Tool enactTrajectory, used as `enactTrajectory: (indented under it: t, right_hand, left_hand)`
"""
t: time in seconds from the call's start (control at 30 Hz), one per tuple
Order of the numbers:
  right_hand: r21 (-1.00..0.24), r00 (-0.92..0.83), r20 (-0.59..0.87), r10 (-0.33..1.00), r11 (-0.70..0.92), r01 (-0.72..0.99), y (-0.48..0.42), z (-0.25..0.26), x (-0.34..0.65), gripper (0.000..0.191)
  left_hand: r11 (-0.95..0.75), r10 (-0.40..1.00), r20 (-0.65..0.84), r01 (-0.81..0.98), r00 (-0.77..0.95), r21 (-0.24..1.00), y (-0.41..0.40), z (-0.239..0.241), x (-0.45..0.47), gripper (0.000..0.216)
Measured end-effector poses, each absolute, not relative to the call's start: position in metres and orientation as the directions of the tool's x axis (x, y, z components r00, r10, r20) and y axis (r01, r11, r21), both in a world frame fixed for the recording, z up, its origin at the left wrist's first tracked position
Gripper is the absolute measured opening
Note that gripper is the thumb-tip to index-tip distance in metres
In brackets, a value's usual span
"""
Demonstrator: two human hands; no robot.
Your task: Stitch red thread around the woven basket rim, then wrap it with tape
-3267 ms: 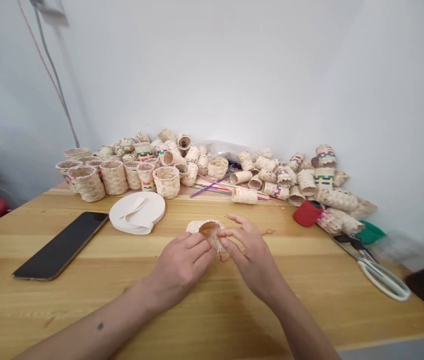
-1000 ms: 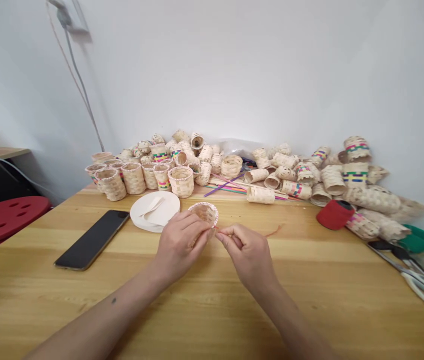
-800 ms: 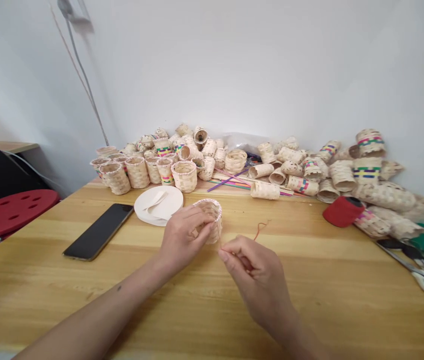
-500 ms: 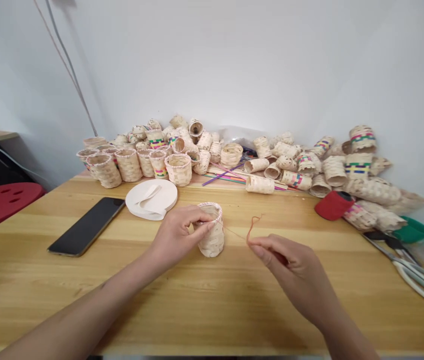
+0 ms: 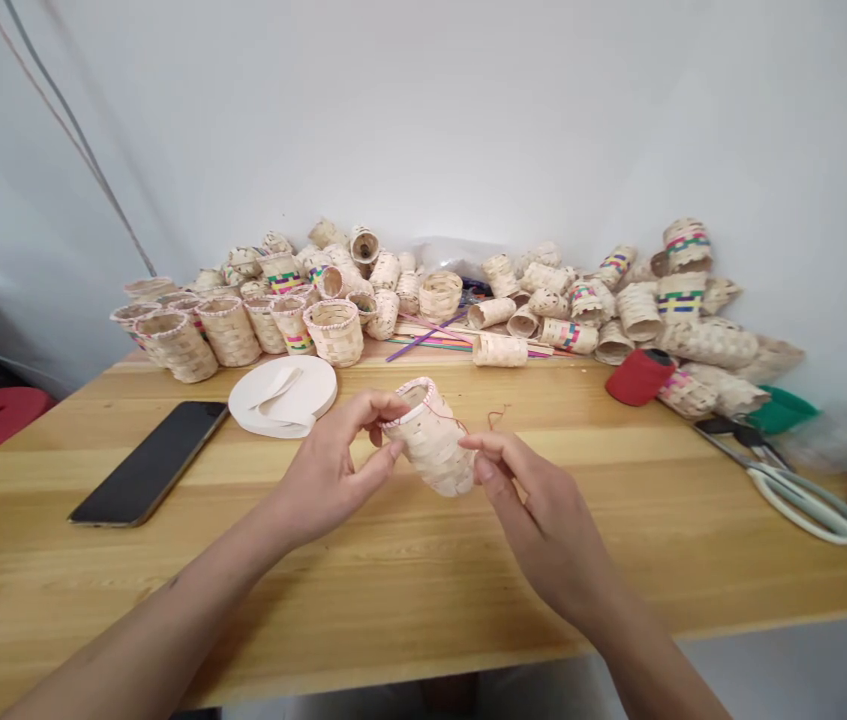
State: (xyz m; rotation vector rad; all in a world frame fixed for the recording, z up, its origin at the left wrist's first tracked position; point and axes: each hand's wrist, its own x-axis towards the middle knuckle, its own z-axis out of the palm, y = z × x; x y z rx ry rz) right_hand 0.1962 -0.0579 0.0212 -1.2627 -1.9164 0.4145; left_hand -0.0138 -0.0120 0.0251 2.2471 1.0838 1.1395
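A small woven basket (image 5: 434, 445) with a pink-stitched rim is lifted above the wooden table (image 5: 393, 590) and tilted with its mouth to the far left. My left hand (image 5: 329, 465) pinches its rim between thumb and fingers. My right hand (image 5: 535, 510) touches the basket's lower right side and pinches a thin red thread (image 5: 494, 415) that curls up behind it.
A big heap of woven baskets (image 5: 618, 310) lies along the wall, with a row of upright ones (image 5: 243, 330) at the left. Also on the table: a white tape roll (image 5: 284, 395), black phone (image 5: 149, 465), red spool (image 5: 637, 377), scissors (image 5: 790, 480), coloured strips (image 5: 430, 345).
The basket has been lifted off the table and tilted. My right hand, which had pulled the thread out to the right, has come back against the basket's side.
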Motion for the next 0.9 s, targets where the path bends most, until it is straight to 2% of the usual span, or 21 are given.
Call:
enactTrajectory:
  t: [0.23, 0.4, 0.5, 0.63, 0.9]
  right_hand:
    - [-0.65, -0.237, 0.429, 0.872, 0.48, 0.59, -0.058, 0.017, 0.193, 0.022]
    - [-0.654, -0.256, 0.433, 0.865, 0.496, 0.572, -0.059, 0.013, 0.192, 0.03]
    - [-0.729, -0.213, 0.388, 0.897, 0.44, 0.525, -0.057, 0.011, 0.191, 0.029]
    - [-0.836, -0.1, 0.307, 0.946, 0.319, 0.446, -0.054, 0.008, 0.188, 0.012]
    - [-0.678, -0.136, 0.442, 0.887, 0.429, 0.597, -0.049, 0.005, 0.188, 0.009]
  left_hand:
    - [-0.667, 0.745, 0.512, 0.458, 0.427, 0.588, -0.009, 0.028, -0.012, 0.017]
    - [-0.685, 0.727, 0.49, 0.455, 0.482, 0.569, -0.007, 0.028, -0.013, 0.017]
    - [-0.675, 0.733, 0.466, 0.443, 0.495, 0.591, -0.006, 0.027, -0.013, 0.017]
    - [-0.627, 0.771, 0.433, 0.435, 0.467, 0.646, -0.005, 0.026, -0.013, 0.019]
    - [-0.602, 0.793, 0.418, 0.463, 0.444, 0.65, -0.005, 0.025, -0.013, 0.014]
